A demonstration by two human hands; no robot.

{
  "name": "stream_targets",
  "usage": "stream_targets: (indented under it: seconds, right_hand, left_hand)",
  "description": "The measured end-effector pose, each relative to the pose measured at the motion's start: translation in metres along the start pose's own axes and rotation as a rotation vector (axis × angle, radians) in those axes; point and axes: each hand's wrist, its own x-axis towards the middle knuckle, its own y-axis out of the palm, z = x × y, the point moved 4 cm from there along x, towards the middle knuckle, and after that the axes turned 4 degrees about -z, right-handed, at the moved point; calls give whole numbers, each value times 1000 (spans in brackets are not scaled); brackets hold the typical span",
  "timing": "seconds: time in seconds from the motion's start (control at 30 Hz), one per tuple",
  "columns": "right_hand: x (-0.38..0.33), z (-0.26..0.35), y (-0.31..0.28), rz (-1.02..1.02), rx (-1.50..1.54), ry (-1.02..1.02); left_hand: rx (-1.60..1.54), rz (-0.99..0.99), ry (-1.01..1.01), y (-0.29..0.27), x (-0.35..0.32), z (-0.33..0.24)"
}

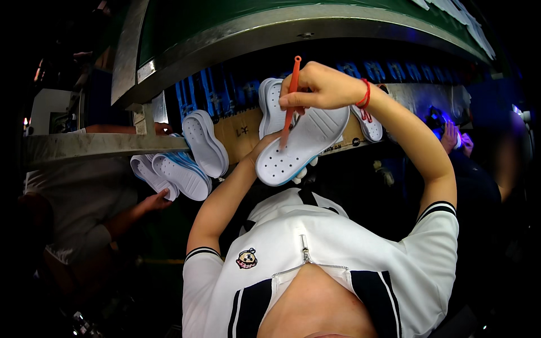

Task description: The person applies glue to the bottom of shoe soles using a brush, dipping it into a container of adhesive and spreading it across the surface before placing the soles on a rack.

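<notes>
A white shoe sole (287, 160) with small holes in its forepart and a blue lower edge is tilted up in front of my chest. My left hand (264, 146) grips it from its left side, the fingers mostly hidden behind it. Above the sole, my right hand (324, 87) is closed around an orange brush (296, 70), whose handle points up. The brush's lower end meets the sole's inner face near the holes. Just behind my left hand stand more white soles (270, 107), partly covered by the held one.
A white sole (204, 143) leans at the left, beside stacked blue-edged soles (183, 172) that a co-worker's hand (158, 201) touches. Cardboard (236, 132) lies behind. A white piece with red marks (369, 125) is at right. A metal frame (169, 56) crosses above; another person's hands (451, 137) are far right.
</notes>
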Motion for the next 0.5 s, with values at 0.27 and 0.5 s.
stream_targets:
  seconds: [0.27,0.5]
  right_hand:
    - [20,9,35,120,18,-163]
    - [-17,14,-6,-243,210,-2]
  left_hand:
    - [84,-32,33,1,8,-6]
    - [170,-195,603,17,-15,-19]
